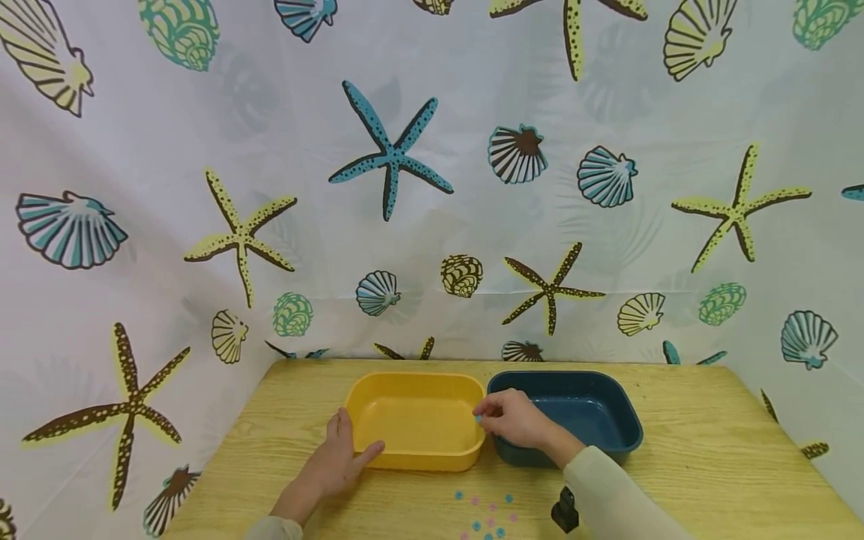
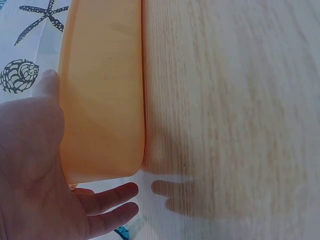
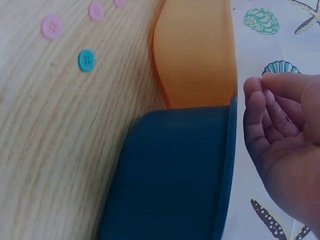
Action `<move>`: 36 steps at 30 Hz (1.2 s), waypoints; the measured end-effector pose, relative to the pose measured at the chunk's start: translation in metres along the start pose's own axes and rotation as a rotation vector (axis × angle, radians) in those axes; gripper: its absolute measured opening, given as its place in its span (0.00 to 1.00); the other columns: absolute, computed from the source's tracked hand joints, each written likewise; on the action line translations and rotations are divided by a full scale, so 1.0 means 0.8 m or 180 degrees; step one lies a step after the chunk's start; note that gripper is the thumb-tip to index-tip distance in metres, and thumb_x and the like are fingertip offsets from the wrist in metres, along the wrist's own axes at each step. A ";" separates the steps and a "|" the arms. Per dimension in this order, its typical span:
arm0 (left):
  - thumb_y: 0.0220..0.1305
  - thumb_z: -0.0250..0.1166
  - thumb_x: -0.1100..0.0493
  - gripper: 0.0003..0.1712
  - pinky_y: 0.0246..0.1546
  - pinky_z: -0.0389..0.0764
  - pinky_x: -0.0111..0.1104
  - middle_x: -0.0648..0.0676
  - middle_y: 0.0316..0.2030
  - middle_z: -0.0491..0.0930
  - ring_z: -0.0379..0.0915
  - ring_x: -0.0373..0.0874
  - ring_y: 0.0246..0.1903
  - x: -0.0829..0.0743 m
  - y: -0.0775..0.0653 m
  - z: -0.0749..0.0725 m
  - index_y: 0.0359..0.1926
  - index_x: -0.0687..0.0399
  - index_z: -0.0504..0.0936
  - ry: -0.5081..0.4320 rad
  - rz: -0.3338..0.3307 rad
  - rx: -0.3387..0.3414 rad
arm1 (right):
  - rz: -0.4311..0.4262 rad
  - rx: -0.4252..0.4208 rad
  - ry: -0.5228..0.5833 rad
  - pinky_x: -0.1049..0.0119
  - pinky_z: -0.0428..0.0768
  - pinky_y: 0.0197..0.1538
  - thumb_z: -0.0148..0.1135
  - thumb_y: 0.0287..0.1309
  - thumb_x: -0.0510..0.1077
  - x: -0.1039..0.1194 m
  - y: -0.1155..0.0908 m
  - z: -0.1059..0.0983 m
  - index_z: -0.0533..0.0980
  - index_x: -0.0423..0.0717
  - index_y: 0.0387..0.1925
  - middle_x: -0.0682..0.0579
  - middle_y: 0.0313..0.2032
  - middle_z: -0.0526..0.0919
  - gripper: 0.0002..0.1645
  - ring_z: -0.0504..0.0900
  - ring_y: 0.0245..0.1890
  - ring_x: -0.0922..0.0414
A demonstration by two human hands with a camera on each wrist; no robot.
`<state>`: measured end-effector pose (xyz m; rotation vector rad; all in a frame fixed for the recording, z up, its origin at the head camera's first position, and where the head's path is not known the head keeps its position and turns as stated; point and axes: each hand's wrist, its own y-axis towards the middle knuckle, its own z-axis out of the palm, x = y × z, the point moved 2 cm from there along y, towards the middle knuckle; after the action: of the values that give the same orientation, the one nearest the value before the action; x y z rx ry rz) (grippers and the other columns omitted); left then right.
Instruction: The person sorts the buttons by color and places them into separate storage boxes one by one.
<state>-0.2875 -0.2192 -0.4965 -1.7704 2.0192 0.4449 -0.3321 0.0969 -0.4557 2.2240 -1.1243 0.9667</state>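
Sleeves (image 1: 621,495) show only in head view; right hand (image 1: 520,420) pinches blue button (image 1: 478,418).

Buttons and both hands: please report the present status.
Left hand against yellow tub. Right hand pinching blue button near tub's right rim. Pink and blue buttons on table. No obstruction seen.

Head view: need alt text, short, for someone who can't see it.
The right hand pinches a small blue button at the right end of a yellow tub, beside a dark blue tub; the left hand touches the yellow tub's left end. Pink and blue buttons lie in front on a wooden table, with a shell-and-starfish backdrop behind.
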 end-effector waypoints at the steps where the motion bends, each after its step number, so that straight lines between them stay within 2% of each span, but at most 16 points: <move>1: 0.65 0.51 0.33 0.60 0.28 0.78 0.41 0.79 0.66 0.40 0.76 0.59 0.38 0.000 0.000 0.000 0.68 0.80 0.33 0.0005 -0.0001 -0.0002 | -0.0002 -0.0008 -0.0049 0.66 0.77 0.31 0.58 0.63 0.37 0.000 0.002 0.000 0.79 0.36 0.46 0.51 0.30 0.81 0.12 0.78 0.27 0.55; 12: 0.65 0.51 0.32 0.60 0.24 0.76 0.38 0.79 0.66 0.40 0.76 0.55 0.32 0.003 0.000 0.000 0.68 0.80 0.34 0.0020 -0.0033 0.0005 | 0.0084 0.0005 -0.0028 0.66 0.77 0.33 0.57 0.64 0.38 -0.004 0.015 0.001 0.79 0.36 0.47 0.54 0.29 0.80 0.13 0.78 0.28 0.57; 20: 0.65 0.50 0.32 0.61 0.32 0.78 0.43 0.80 0.66 0.39 0.76 0.55 0.33 0.002 0.000 0.003 0.67 0.81 0.33 -0.0026 -0.0055 0.0052 | 0.0186 -0.0030 0.0170 0.63 0.79 0.36 0.57 0.63 0.36 -0.008 0.021 0.001 0.78 0.35 0.47 0.48 0.34 0.82 0.13 0.80 0.31 0.57; 30: 0.65 0.51 0.33 0.60 0.30 0.78 0.42 0.79 0.66 0.40 0.77 0.54 0.32 0.001 0.002 0.002 0.68 0.80 0.34 -0.0003 -0.0052 0.0059 | 0.0286 -0.0114 0.0220 0.63 0.80 0.36 0.57 0.63 0.35 -0.007 0.030 -0.001 0.78 0.32 0.46 0.43 0.35 0.82 0.13 0.81 0.32 0.53; 36: 0.65 0.51 0.33 0.60 0.28 0.77 0.41 0.79 0.66 0.41 0.76 0.53 0.30 0.001 0.002 0.000 0.68 0.80 0.34 0.0000 -0.0051 0.0053 | 0.0259 -0.0123 0.0156 0.63 0.80 0.35 0.57 0.63 0.34 -0.007 0.036 -0.001 0.78 0.33 0.46 0.45 0.33 0.82 0.12 0.81 0.30 0.54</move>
<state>-0.2889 -0.2194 -0.4970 -1.7754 2.0016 0.4220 -0.3583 0.0841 -0.4566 2.1270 -1.2094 1.0182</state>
